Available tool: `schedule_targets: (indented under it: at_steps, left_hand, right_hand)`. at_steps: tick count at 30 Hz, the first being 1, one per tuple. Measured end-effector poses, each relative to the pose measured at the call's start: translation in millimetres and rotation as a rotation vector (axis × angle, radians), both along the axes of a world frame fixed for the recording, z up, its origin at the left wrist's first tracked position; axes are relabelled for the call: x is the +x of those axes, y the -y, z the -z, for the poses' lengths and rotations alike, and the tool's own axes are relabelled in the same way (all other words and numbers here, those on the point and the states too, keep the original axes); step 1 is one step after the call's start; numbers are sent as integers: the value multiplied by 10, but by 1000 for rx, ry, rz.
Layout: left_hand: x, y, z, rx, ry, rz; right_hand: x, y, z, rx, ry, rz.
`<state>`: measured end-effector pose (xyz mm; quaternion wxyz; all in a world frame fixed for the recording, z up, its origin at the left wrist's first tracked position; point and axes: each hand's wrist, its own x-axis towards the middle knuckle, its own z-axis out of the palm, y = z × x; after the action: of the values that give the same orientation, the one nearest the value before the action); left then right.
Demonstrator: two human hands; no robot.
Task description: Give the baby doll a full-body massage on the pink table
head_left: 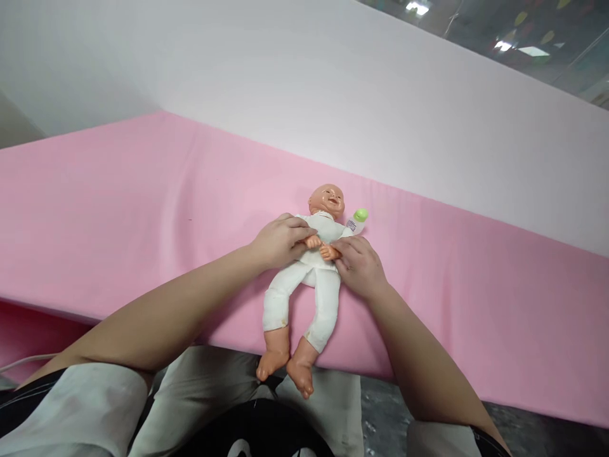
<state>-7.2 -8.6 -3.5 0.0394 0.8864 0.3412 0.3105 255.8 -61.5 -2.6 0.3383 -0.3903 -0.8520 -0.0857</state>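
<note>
A baby doll (pixel 313 279) with a white cloth body lies on its back, head away from me. Its feet hang over the front edge of the pink-covered table (pixel 419 304). My left hand (pixel 280 241) is closed around the doll's arm on the left side, near its small fist. On the other side, my right hand (pixel 360 263) grips the other arm at the wrist. Both doll fists meet over its belly. Beside the doll's shoulder, past my right hand, lies a baby bottle (pixel 358 220) with a green cap.
A white wall (pixel 304 82) rises along the table's back edge, with a dark glass panel (pixel 499 44) above it at upper right. My legs (pixel 209 400) are under the front edge. A pale cable (pixel 28 362) runs at lower left.
</note>
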Motion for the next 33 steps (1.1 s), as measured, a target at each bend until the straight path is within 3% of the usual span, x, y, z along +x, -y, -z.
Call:
schedule_targets:
  at_steps: [3, 7, 10, 14, 17, 22, 25, 27, 30, 33]
  left_hand:
    - [-91, -89, -8, -109, 176, -108]
    - [-326, -324, 26, -337, 442, -411]
    - [-523, -532, 89, -491, 510, -602]
    - [-672, -711, 183, -685, 562, -705]
    - [-679, -731, 216, -657, 557, -725]
    - [-549, -572, 140, -496, 577, -607]
    - [-391, -389, 58, -420, 606, -438]
    - [-268, -264, 24, -391, 594, -301]
    - [-109, -128, 24, -322, 458, -115]
    - [-16, -71, 67, -175, 308, -30]
  right_hand:
    - [146, -66, 25, -92, -184, 128]
    - [498, -250, 107, -224, -583, 354]
    - [822, -435, 234, -376, -796, 509]
    - [1122, -613, 408, -698, -980, 683]
    - [1178, -655, 457, -739, -1026, 666]
    - [995, -554, 325, -539, -866, 585]
    - [736, -390, 173, -343, -698, 473]
    - [534, -261, 89, -319, -572, 367]
    - [262, -104, 27, -258, -333, 192]
    - [87, -29, 25, -128, -108, 76]
